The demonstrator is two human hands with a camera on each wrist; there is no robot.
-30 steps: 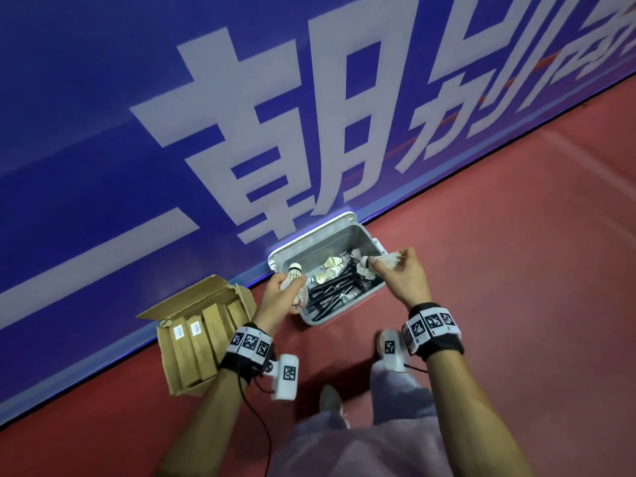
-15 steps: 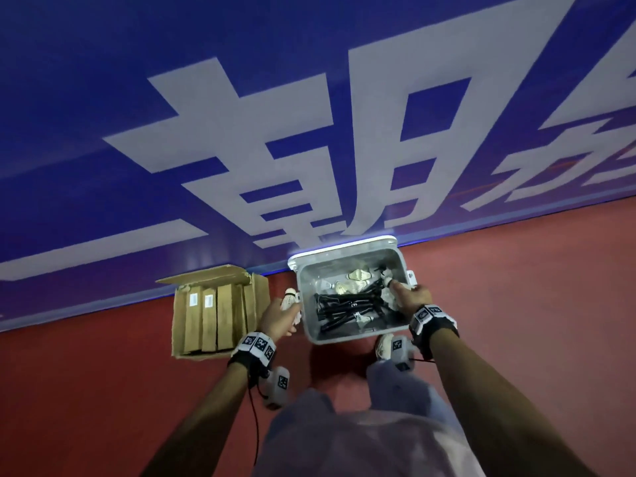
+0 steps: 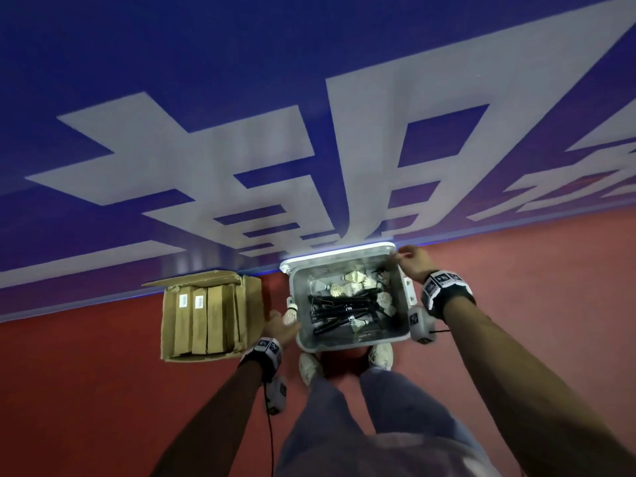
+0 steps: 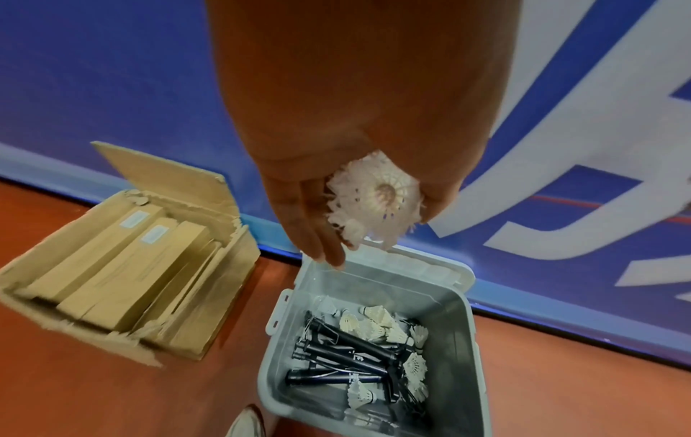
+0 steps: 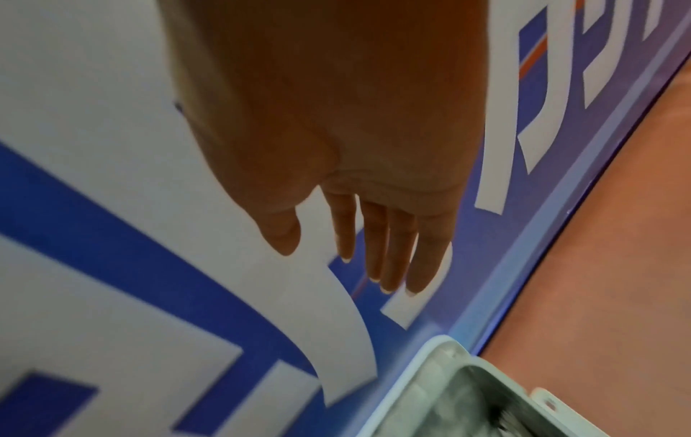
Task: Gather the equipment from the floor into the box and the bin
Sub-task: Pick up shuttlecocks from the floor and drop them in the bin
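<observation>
A grey plastic bin (image 3: 294,297) stands open on the red floor against the wall. It holds black tubes (image 3: 339,309) and several white shuttlecocks (image 3: 354,287). My left hand (image 3: 279,326) hovers at the bin's near left edge and grips a feathered shuttlecock (image 4: 377,198) between thumb and fingers. My right hand (image 3: 411,261) is above the bin's far right corner, with its fingers (image 5: 392,254) straight and nothing in them. Left of the bin sits an open cardboard box (image 3: 253,304) filled with long brown cartons (image 3: 199,321).
A blue banner wall (image 3: 309,98) with large white characters rises right behind the bin and the box. Red floor (image 3: 516,287) stretches to the right and left. My shoes (image 3: 309,368) stand just in front of the bin.
My right hand let its shuttlecock go into the bin and moved to the far right corner, now with nothing in it. The left hand still grips its shuttlecock by the bin's left side.
</observation>
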